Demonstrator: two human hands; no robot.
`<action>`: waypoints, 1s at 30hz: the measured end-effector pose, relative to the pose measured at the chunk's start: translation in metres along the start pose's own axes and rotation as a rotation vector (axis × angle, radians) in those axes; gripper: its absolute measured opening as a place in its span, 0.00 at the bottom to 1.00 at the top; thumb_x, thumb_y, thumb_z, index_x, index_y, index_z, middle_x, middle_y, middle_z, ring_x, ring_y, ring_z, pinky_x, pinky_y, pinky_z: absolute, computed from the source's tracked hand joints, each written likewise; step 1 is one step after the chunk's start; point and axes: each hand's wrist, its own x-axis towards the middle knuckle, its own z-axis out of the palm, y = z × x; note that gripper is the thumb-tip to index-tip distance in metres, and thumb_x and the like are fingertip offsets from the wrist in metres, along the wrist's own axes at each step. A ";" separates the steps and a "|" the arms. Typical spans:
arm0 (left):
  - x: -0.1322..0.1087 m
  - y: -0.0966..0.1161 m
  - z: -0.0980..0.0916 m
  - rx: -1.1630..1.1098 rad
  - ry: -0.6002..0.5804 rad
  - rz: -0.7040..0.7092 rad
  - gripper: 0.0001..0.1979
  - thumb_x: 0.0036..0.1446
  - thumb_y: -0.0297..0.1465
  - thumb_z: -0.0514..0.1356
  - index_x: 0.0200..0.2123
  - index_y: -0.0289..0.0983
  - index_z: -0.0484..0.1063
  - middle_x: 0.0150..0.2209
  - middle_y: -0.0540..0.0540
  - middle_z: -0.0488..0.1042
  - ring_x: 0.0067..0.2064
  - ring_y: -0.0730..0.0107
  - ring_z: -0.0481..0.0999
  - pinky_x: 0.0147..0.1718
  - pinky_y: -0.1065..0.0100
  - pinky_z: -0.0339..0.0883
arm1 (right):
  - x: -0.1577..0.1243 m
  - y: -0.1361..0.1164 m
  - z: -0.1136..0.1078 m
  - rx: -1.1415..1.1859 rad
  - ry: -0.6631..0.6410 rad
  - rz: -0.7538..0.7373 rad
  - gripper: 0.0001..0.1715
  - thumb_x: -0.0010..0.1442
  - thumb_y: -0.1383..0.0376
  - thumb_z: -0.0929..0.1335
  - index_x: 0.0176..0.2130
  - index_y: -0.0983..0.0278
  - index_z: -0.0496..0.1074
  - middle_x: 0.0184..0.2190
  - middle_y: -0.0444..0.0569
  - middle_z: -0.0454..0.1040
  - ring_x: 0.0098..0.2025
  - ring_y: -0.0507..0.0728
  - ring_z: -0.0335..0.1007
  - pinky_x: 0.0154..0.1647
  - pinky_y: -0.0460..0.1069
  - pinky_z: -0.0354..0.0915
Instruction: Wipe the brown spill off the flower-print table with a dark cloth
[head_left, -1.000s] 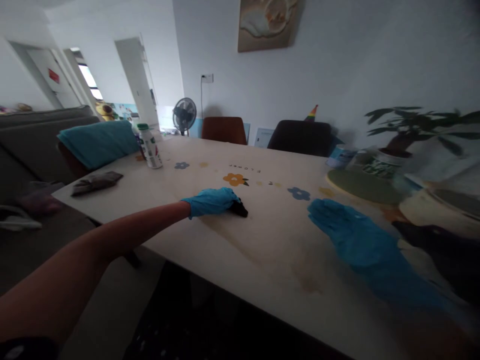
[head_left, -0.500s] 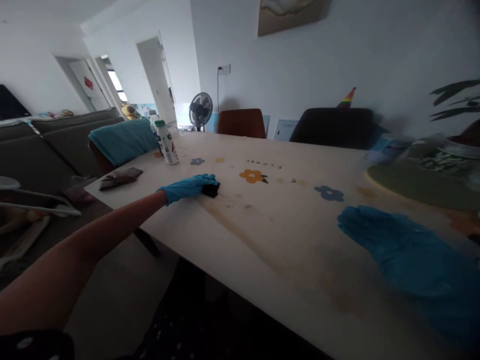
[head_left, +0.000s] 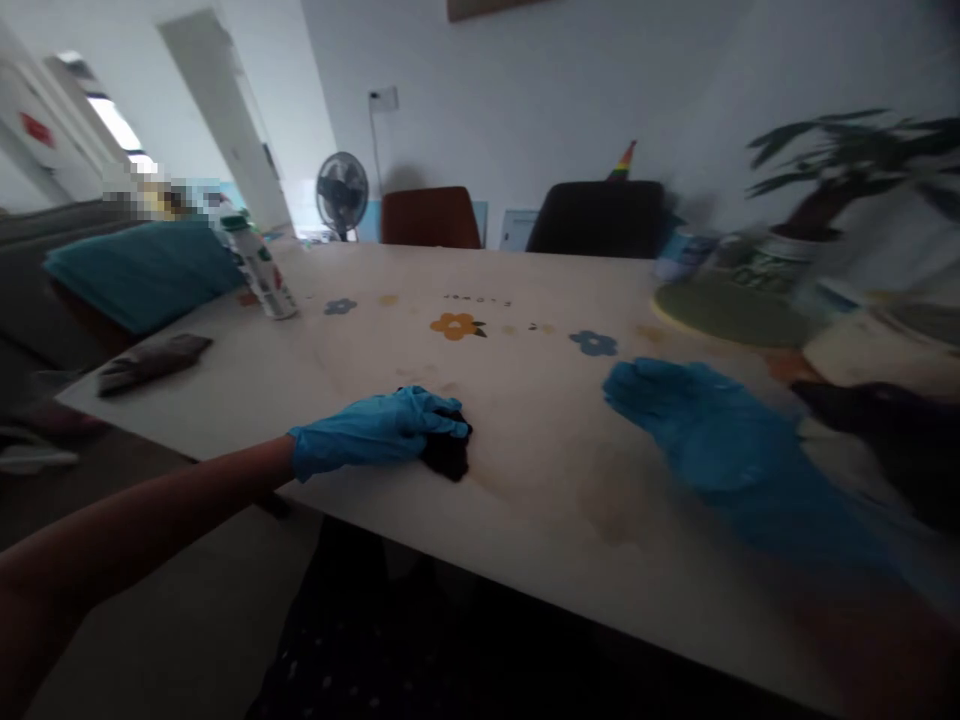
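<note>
My left hand, in a blue glove, presses a crumpled black cloth flat on the white table near its front edge. The fingers lie over the cloth's upper part. Brownish smears mark the tabletop around it. My right hand, also gloved in blue, hovers over or rests on the right side of the table; I cannot tell which. It is blurred, with its fingers stretched out and nothing visible in them. A printed orange flower lies beyond the cloth.
At the left stand a white bottle with a green cap and a brownish folded cloth. A green round mat and a potted plant are at the right, near a dark item. Chairs line the far side.
My left hand has brought the black cloth along the table toward me and to the right, over the brownish streak. The view has turned right, showing more of the plant.
</note>
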 end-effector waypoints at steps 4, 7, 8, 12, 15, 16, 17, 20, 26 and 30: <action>0.043 0.039 0.018 0.104 -0.085 0.140 0.36 0.76 0.28 0.60 0.81 0.59 0.80 0.86 0.54 0.71 0.80 0.53 0.75 0.81 0.57 0.68 | -0.002 -0.016 0.019 0.116 0.121 0.129 0.19 0.76 0.47 0.73 0.45 0.53 0.91 0.56 0.54 0.93 0.66 0.73 0.90 0.74 0.70 0.83; 0.072 0.074 0.029 0.171 -0.096 0.197 0.32 0.79 0.31 0.62 0.81 0.56 0.79 0.81 0.48 0.77 0.75 0.50 0.80 0.73 0.56 0.77 | -0.006 -0.029 0.030 0.133 0.106 0.137 0.17 0.79 0.52 0.72 0.45 0.54 0.91 0.53 0.53 0.94 0.64 0.70 0.91 0.76 0.69 0.82; 0.082 0.085 0.033 0.193 -0.080 0.194 0.30 0.79 0.31 0.62 0.80 0.54 0.80 0.77 0.46 0.80 0.72 0.49 0.82 0.70 0.56 0.79 | -0.007 -0.032 0.032 0.128 0.089 0.131 0.17 0.79 0.52 0.72 0.45 0.55 0.91 0.53 0.53 0.94 0.64 0.69 0.92 0.77 0.68 0.81; 0.121 0.115 0.045 0.278 0.017 0.076 0.24 0.83 0.37 0.59 0.75 0.49 0.82 0.68 0.38 0.83 0.62 0.41 0.86 0.58 0.48 0.85 | -0.009 -0.032 0.027 0.110 0.063 0.102 0.16 0.77 0.47 0.77 0.45 0.53 0.90 0.55 0.52 0.93 0.66 0.69 0.90 0.78 0.67 0.80; 0.142 0.124 0.043 0.206 0.072 -0.061 0.22 0.83 0.38 0.59 0.71 0.41 0.83 0.68 0.33 0.82 0.61 0.36 0.86 0.61 0.42 0.83 | -0.008 -0.030 0.023 0.092 0.055 0.074 0.17 0.78 0.46 0.76 0.47 0.53 0.90 0.55 0.51 0.94 0.67 0.69 0.90 0.78 0.67 0.80; 0.145 0.127 0.040 0.153 0.083 -0.090 0.21 0.83 0.37 0.60 0.70 0.40 0.83 0.68 0.34 0.82 0.61 0.37 0.86 0.62 0.42 0.83 | -0.007 -0.030 0.022 0.093 0.058 0.063 0.17 0.79 0.47 0.75 0.47 0.53 0.90 0.55 0.50 0.94 0.66 0.68 0.90 0.78 0.67 0.80; 0.146 0.129 0.037 0.096 0.087 -0.106 0.21 0.82 0.37 0.60 0.69 0.40 0.84 0.69 0.35 0.83 0.62 0.38 0.86 0.63 0.43 0.82 | -0.006 -0.031 0.021 0.101 0.066 0.053 0.17 0.80 0.48 0.75 0.46 0.54 0.90 0.54 0.50 0.94 0.66 0.68 0.91 0.78 0.68 0.80; 0.135 0.138 0.033 -0.014 0.062 -0.099 0.22 0.81 0.35 0.60 0.70 0.44 0.85 0.69 0.39 0.84 0.63 0.41 0.86 0.64 0.45 0.82 | -0.005 -0.036 0.019 0.137 0.092 0.044 0.17 0.82 0.50 0.73 0.45 0.53 0.89 0.54 0.50 0.94 0.65 0.67 0.91 0.78 0.67 0.80; 0.109 0.147 0.054 0.173 0.049 0.123 0.24 0.86 0.46 0.56 0.70 0.53 0.88 0.60 0.39 0.87 0.58 0.40 0.88 0.57 0.43 0.85 | -0.008 -0.040 0.019 0.107 0.093 0.034 0.17 0.83 0.50 0.72 0.47 0.52 0.89 0.54 0.49 0.93 0.67 0.66 0.90 0.79 0.67 0.79; 0.118 0.139 0.063 0.282 0.081 0.417 0.25 0.89 0.42 0.55 0.74 0.50 0.86 0.76 0.38 0.81 0.73 0.39 0.83 0.73 0.39 0.79 | -0.012 -0.038 0.023 0.070 0.105 0.014 0.15 0.80 0.50 0.74 0.46 0.52 0.90 0.54 0.50 0.94 0.65 0.69 0.91 0.79 0.69 0.79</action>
